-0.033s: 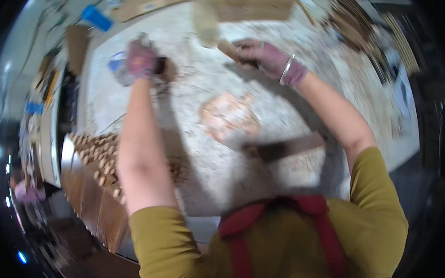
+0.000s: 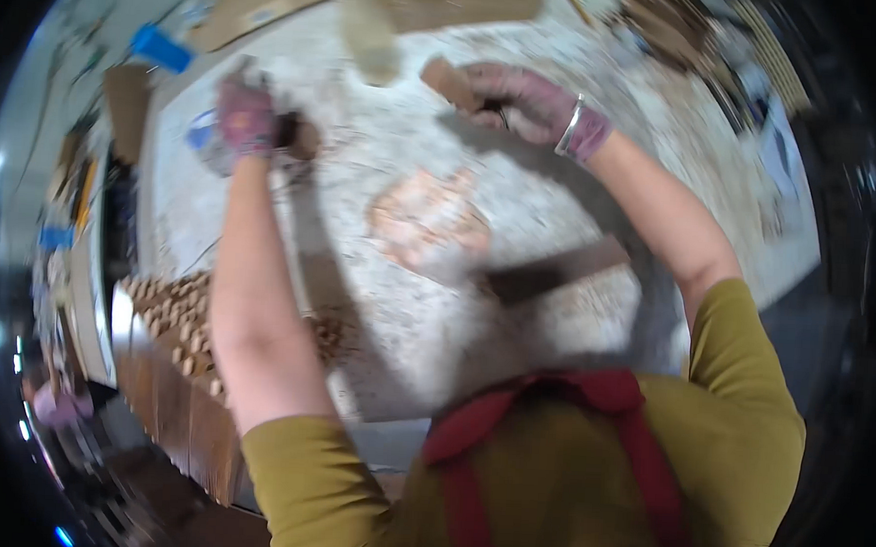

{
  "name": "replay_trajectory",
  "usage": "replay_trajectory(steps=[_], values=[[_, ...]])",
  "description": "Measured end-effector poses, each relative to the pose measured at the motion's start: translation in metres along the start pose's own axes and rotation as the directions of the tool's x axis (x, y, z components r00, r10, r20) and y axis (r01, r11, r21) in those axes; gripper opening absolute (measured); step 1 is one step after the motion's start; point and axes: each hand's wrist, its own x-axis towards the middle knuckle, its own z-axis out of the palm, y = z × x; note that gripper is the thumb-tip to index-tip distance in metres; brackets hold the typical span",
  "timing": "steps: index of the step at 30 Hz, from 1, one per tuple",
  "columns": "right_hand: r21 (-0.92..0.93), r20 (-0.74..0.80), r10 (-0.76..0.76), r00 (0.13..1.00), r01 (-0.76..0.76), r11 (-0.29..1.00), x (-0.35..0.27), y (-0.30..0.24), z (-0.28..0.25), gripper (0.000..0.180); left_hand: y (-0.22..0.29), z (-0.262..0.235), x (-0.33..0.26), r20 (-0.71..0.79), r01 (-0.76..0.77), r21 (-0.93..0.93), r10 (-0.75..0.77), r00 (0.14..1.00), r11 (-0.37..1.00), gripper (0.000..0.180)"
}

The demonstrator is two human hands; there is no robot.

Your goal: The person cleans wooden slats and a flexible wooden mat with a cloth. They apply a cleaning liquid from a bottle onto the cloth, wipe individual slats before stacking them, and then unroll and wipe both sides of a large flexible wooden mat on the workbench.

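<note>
Gripping a wooden block [image 2: 445,78], right hand [image 2: 524,103]; left hand [image 2: 247,119] fisted.

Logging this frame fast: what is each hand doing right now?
Left hand: closed on a small dark brown piece; blur hides what it is.
Right hand: closed around a brown wooden block.
</note>
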Motion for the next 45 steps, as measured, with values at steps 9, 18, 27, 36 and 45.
replay_trajectory(steps=[9, 18, 27, 36, 45], values=[[0.626, -0.386, -0.150, 0.910, 0.378, 0.682, -0.264, 0.009, 0.018, 0.045, 0.268, -0.090, -0.146, 0.409, -0.133, -0.652, 0.494, 0.767, 0.747, 0.027], [0.510, -0.685, -0.050, 0.727, 0.527, 0.680, -0.322, 0.063, 0.075, 0.024, 0.299, -0.093, -0.238, 0.709, -0.111, -0.508, 0.488, 0.509, 0.854, 0.089], [0.412, -0.709, -0.105, 0.698, 0.530, 0.741, -0.373, 0.068, 0.096, 0.036, 0.255, -0.062, -0.249, 0.737, -0.070, -0.623, 0.614, 0.282, 0.779, 0.063], [-0.308, -0.695, -0.370, 0.617, 0.210, 0.928, -0.368, 0.084, 0.080, 0.028, 0.300, -0.086, -0.279, 0.429, -0.431, -0.568, 0.699, 0.572, 0.701, 0.096], [-0.031, -0.819, -0.029, 0.573, 0.006, 1.000, -0.325, 0.060, 0.066, 0.042, 0.314, -0.113, -0.265, 0.636, -0.273, -0.390, 0.472, 0.611, 0.879, 0.084]])
